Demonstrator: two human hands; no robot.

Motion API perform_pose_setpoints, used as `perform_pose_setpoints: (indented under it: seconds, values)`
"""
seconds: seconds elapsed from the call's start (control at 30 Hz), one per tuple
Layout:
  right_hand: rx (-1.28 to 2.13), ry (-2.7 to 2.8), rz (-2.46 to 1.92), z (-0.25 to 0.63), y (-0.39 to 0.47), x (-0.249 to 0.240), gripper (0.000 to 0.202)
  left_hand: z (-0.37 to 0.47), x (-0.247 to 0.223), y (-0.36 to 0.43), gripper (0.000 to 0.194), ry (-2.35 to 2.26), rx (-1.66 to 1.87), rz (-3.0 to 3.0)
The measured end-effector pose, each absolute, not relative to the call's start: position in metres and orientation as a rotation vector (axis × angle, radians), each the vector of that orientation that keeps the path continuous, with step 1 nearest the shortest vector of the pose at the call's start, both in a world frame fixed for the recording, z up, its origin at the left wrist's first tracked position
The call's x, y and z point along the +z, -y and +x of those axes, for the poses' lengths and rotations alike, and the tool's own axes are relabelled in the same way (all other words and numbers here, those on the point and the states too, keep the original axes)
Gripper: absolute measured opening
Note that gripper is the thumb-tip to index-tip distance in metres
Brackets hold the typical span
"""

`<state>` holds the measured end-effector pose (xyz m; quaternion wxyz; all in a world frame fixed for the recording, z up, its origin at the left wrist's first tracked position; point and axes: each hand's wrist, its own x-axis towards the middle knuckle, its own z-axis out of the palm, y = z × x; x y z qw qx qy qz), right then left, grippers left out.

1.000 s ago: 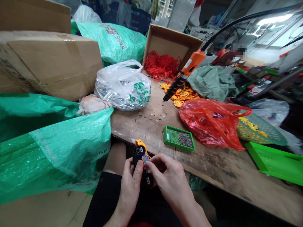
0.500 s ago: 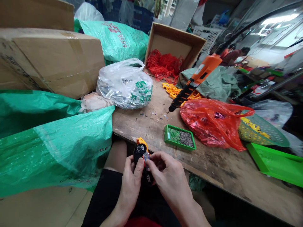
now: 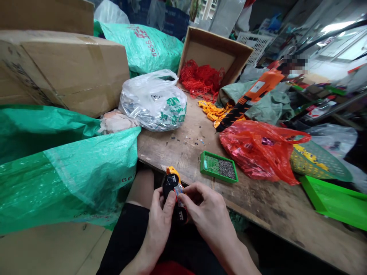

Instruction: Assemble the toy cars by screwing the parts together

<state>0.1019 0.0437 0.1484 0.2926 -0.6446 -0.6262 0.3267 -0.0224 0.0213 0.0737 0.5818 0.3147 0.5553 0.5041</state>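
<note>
A small black and orange toy-like part (image 3: pixel 171 179) is held over my lap, just off the table's front edge. My left hand (image 3: pixel 162 208) grips its left side, with the thumb on top. On the right side, the thumb and fingers of my right hand (image 3: pixel 205 204) pinch at a shiny strip in the middle of the part; the fingertips are partly hidden. Beyond my hands on the table lies a green tray (image 3: pixel 219 167) of small metal screws. An orange and black electric screwdriver (image 3: pixel 252 99) hangs tilted above the table.
On the wooden table (image 3: pixel 183 152) are a white plastic bag (image 3: pixel 153 101), a red bag (image 3: pixel 258 151), orange parts (image 3: pixel 213 112) and an open box (image 3: pixel 215 49) of red pieces. A green sack (image 3: pixel 94 179) and carton (image 3: pixel 74 72) stand left. A person sits in the far background.
The electric screwdriver has swung right and away from the tabletop. The view has shifted slightly. Both hands keep nearly the same hold on the black and orange part.
</note>
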Motion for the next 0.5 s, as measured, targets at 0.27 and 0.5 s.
perform_pose_setpoints:
  seconds: [0.27, 0.5]
  values:
    - [0.915, 1.603, -1.688, 0.1019, -0.0419, 0.1452, 0.015, -0.0216, 0.0781, -0.0203, 0.055, -1.265, 1.178, 0.711]
    - [0.905, 1.614, -1.681, 0.1016, -0.0424, 0.1446, 0.016, -0.0222, 0.0736, -0.0217, 0.057, -1.281, 1.17, 0.717]
